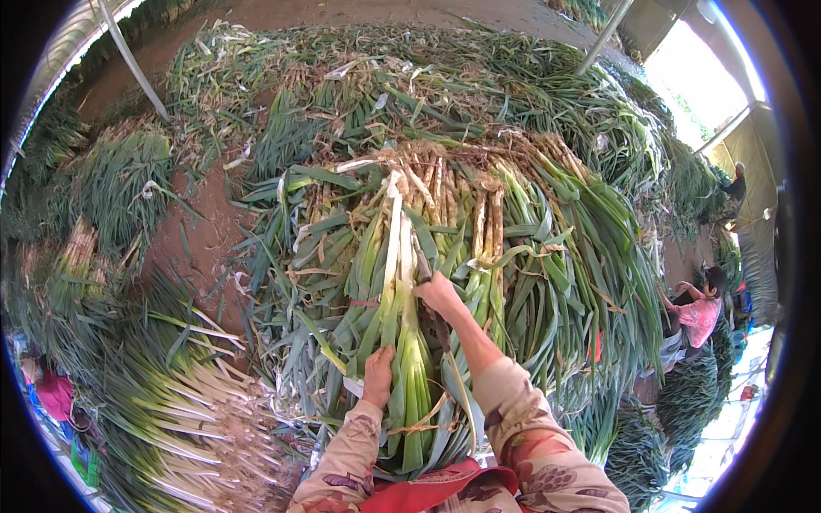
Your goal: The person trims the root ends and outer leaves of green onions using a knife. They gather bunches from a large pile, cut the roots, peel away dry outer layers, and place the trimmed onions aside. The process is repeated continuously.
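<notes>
My left hand point(378, 372) is closed around the green leaves of a long green onion with a peeled white stalk point(393, 247). Beside it my right hand point(438, 296) grips a darker, brownish stalk with withered leaf, just right of a second white stalk point(406, 256). Broad green leaves point(414, 410) fan out between my forearms. Under and beyond both hands lies a heap of unpeeled green onions point(494, 218), their brown roots pointing away from me. My palms and several fingertips are hidden.
Peeled green onions point(192, 410) with white stalks and roots lie in a pile at lower left. Leafy heaps point(513, 83) spread beyond on bare soil point(199, 250). Metal poles point(131, 58) stand at the back. A person in pink point(696, 317) is at right, another person point(54, 394) at far left.
</notes>
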Available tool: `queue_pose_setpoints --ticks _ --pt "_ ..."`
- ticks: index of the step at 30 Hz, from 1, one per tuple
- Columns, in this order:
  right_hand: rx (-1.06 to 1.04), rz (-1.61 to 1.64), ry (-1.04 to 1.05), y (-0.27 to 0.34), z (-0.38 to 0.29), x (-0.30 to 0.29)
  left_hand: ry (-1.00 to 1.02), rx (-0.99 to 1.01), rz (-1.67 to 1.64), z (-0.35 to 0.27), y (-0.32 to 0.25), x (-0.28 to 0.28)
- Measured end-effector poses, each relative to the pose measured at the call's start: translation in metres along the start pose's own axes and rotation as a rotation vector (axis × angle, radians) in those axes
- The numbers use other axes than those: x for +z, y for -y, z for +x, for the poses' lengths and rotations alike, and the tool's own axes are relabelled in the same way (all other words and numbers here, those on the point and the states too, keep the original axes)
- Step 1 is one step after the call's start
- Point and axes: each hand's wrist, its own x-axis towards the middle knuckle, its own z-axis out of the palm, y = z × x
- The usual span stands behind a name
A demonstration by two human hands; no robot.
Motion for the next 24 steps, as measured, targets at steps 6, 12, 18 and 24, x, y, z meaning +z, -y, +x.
queue_pose_setpoints --ticks 6,12,18,24 --pt "0.013 0.041 0.132 -0.066 -0.195 -0.021 -0.258 0.343 0.879 -0.022 -0.090 0.031" --pt "0.171 0.541 0.060 -0.114 -0.185 -0.055 0.067 0.396 1.039 0.033 -0.051 0.146" --pt "0.098 0.679 0.005 -0.101 -0.143 -0.091 0.035 0.279 0.904 0.073 -0.013 0.148" --pt "0.081 0.431 0.143 -0.129 -0.198 -0.051 0.035 0.368 0.991 0.019 -0.065 0.086"
